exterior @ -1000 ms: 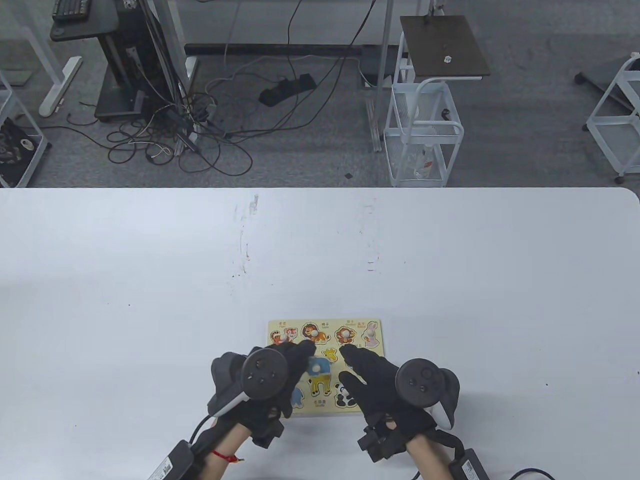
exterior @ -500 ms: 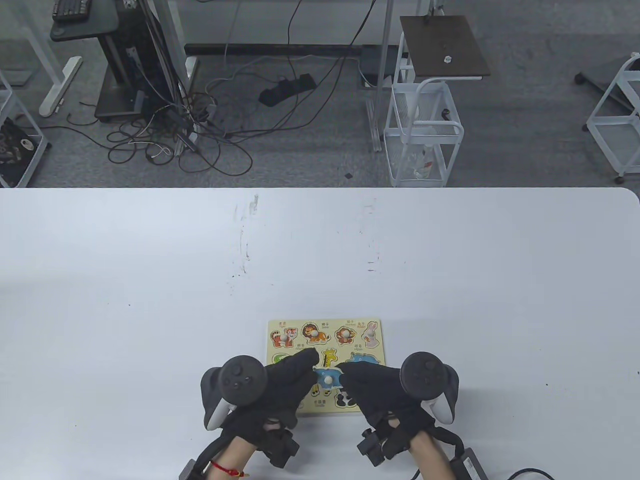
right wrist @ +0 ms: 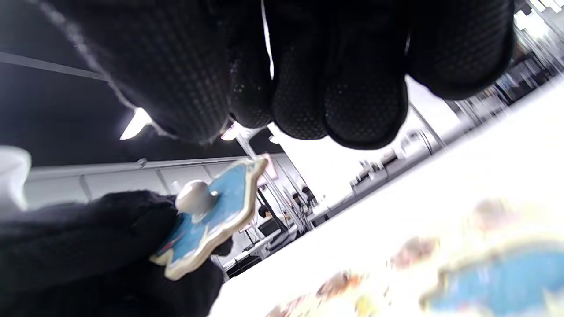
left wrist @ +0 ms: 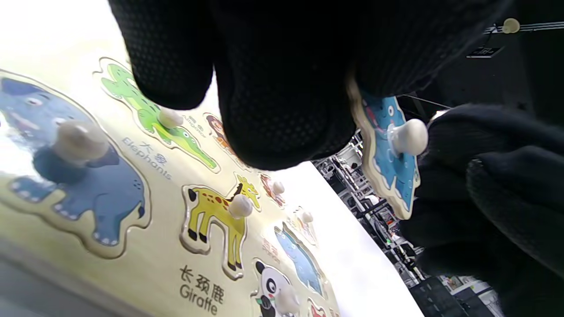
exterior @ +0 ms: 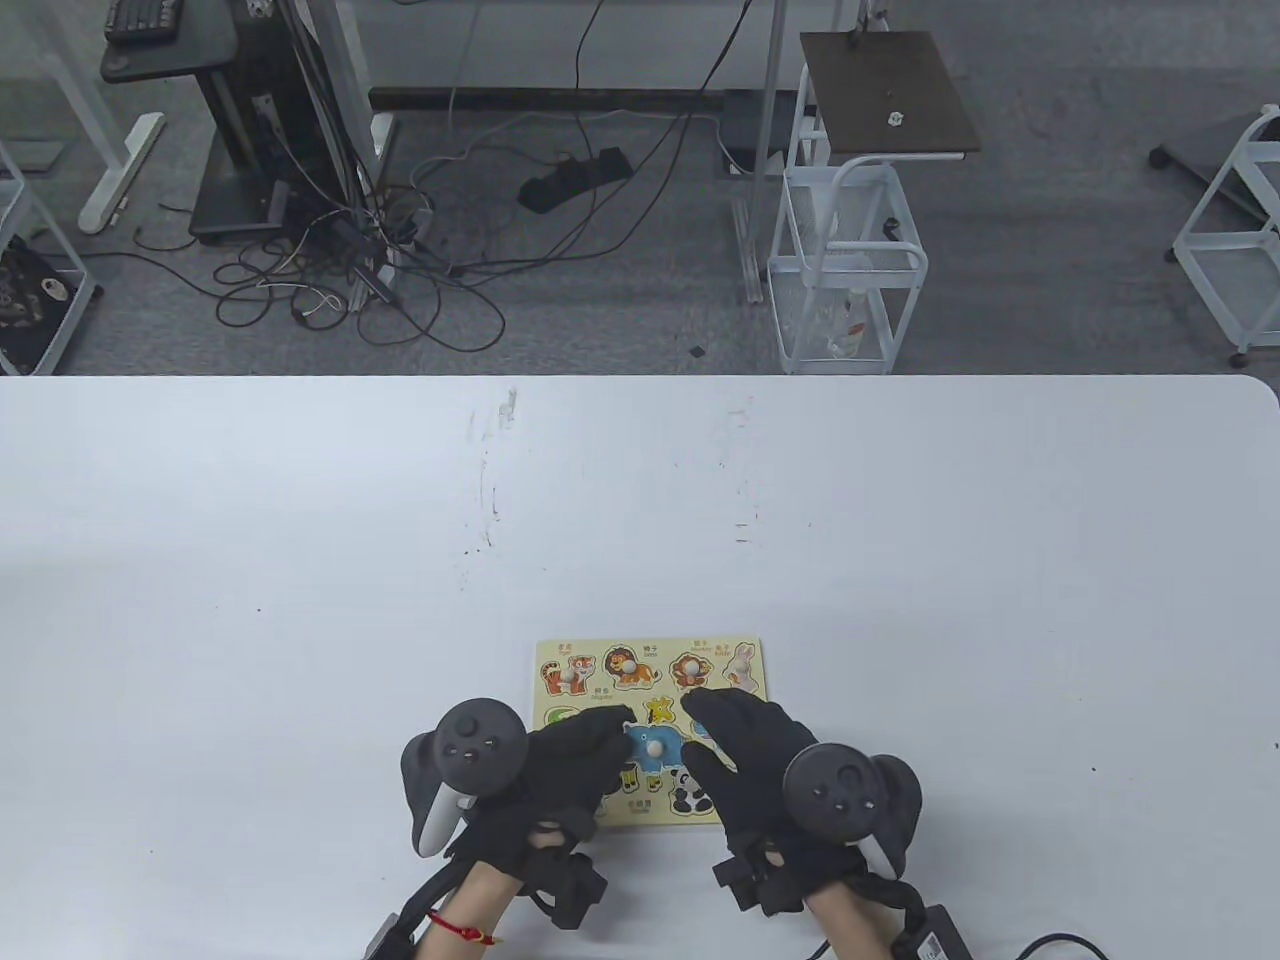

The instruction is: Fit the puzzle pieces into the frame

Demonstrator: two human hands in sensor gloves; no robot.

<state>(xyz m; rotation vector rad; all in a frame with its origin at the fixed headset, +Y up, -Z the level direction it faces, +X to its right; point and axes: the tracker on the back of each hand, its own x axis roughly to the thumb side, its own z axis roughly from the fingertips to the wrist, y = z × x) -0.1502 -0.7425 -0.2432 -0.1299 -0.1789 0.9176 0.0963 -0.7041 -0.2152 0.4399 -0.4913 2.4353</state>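
The yellow puzzle frame (exterior: 650,650) lies at the table's near edge, with tiger (exterior: 565,675), lion (exterior: 628,667), monkey (exterior: 688,668) and rabbit (exterior: 741,668) pieces seated along its far row. My left hand (exterior: 615,735) grips a blue animal piece (exterior: 652,745) with a white knob and holds it tilted above the frame's middle. The piece also shows in the left wrist view (left wrist: 390,154) and the right wrist view (right wrist: 211,220). My right hand (exterior: 705,725) hovers over the frame's right side, fingers spread, holding nothing. Elephant (left wrist: 75,176), crocodile (left wrist: 154,116), giraffe (left wrist: 216,215) and panda (left wrist: 273,290) sit in their slots.
The white table (exterior: 300,560) stretches far and to both sides of the frame. Its far edge runs across the middle of the table view. Beyond it are a white wire cart (exterior: 845,270) and floor cables (exterior: 400,270).
The blue piece was between both hands half a second ago; now my left hand holds it a little farther over the frame. My right hand has moved forward over the frame's right side.
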